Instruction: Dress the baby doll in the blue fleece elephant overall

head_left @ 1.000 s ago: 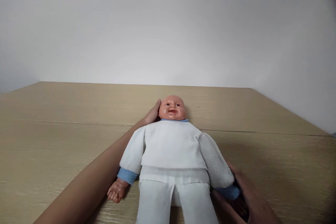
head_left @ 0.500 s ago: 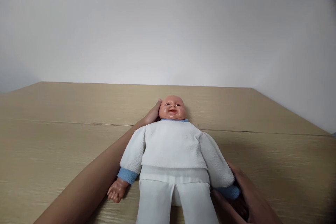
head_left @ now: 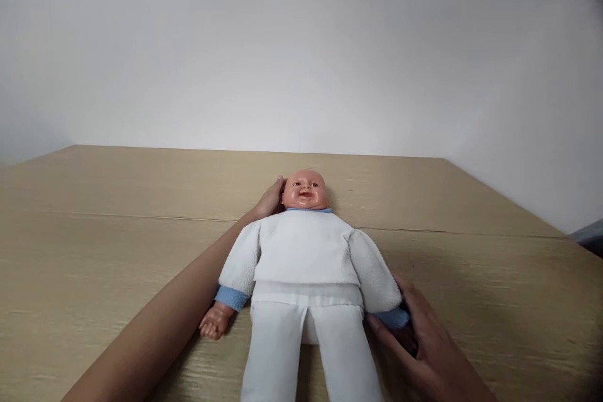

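A baby doll [head_left: 306,251] in a white fleece top, white trousers and blue cuffs lies face up on the wooden table [head_left: 94,251], head away from me. My left hand [head_left: 269,200] cups the side of the doll's head, fingers curved against it. My right hand [head_left: 421,342] is closed around the doll's arm at its blue cuff, hiding the doll's hand. The doll's other hand lies bare on the table beside my left forearm.
A white partition wall [head_left: 301,75] stands along the table's far edge and continues down the right side. Ceiling lights show above it. A dark grey object [head_left: 588,235] peeks in at the right edge.
The view has pulled back a little, so the doll sits slightly higher and more of my right hand shows. Both hands keep their hold on the doll.
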